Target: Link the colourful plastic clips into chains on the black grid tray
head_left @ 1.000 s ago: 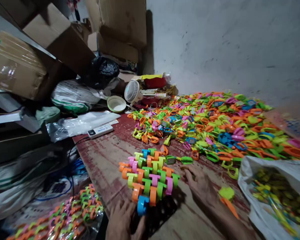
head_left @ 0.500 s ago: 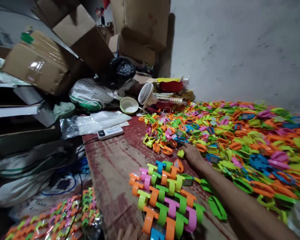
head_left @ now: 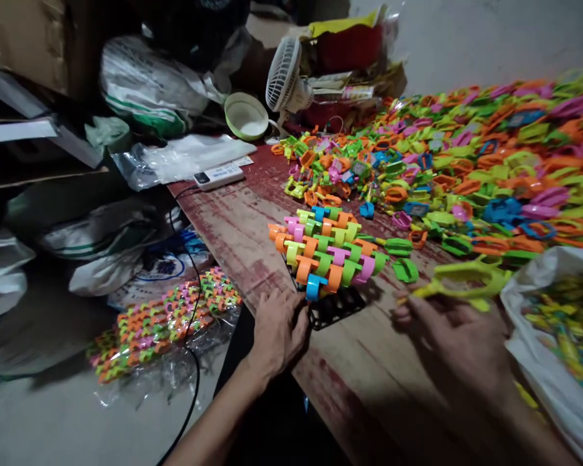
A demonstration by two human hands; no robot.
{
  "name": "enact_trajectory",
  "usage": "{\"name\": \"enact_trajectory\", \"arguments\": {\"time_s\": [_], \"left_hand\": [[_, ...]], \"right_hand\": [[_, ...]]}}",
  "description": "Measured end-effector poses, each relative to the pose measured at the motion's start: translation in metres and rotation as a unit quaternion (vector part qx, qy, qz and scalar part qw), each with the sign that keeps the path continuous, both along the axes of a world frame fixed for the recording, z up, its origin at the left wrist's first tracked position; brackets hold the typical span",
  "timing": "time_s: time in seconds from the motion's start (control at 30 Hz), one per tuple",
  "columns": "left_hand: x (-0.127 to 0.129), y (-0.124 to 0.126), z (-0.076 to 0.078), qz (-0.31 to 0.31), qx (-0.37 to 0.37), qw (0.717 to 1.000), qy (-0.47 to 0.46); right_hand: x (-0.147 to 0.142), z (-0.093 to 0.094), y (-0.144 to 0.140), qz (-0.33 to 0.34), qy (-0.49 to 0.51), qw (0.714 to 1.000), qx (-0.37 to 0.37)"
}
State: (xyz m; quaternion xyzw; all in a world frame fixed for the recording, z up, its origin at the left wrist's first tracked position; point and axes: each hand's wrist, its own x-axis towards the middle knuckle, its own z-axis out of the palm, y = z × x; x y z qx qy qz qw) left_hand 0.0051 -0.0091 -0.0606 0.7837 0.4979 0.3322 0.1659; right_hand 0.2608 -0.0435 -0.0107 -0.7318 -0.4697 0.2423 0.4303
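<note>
i'm looking at what seems to be a small home workshop or storeroom for piecework on cheap plastic goods. a huge heap of bright plastic pieces (head_left: 471, 149) is sprawling over the worn red table (head_left: 233, 220), and a packed bundle (head_left: 162, 320) is lying in clear wrap on the floor. stuffed sacks (head_left: 146, 81) are crowding the left side, while a small white fan (head_left: 282, 81) and a power strip (head_left: 218, 176) are sitting at the table's far edge.

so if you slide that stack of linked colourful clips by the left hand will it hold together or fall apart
The clip stack probably moves as one block, since its pieces interlock in rows. It looks like thin, light plastic. The left hand sits at the black grid beneath, suggesting that carries it.
</note>
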Motion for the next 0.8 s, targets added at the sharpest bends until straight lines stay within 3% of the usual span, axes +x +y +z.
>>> {"name": "enact_trajectory", "arguments": {"time_s": [0.07,0.13,0.23,0.37,0.53,0.7,0.8], "left_hand": [[-0.002,-0.001,0.002,-0.005,-0.005,1.000,0.003],[-0.003,-0.002,0.006,-0.015,-0.011,1.000,0.008],[-0.005,-0.003,0.012,-0.037,-0.023,0.999,0.018],[-0.004,-0.002,0.012,-0.045,-0.041,0.998,0.026],[-0.005,0.002,0.007,-0.046,-0.065,0.996,0.031],[-0.007,0.001,0.003,-0.051,-0.080,0.995,0.027],[-0.007,0.002,0.003,-0.049,-0.090,0.994,0.024]], "right_hand": [[-0.034,-0.019,-0.026,0.042,0.107,0.993,0.007],[-0.064,-0.036,-0.031,0.091,0.139,0.986,0.003],[-0.088,-0.055,-0.018,0.107,0.096,0.990,0.001],[-0.089,-0.069,-0.009,0.121,-0.011,0.992,0.046],[-0.087,-0.065,-0.013,0.176,-0.205,0.949,0.162],[-0.093,-0.049,-0.001,0.234,-0.221,0.912,0.254],[-0.093,-0.045,0.007,0.265,-0.221,0.904,0.251]]}}
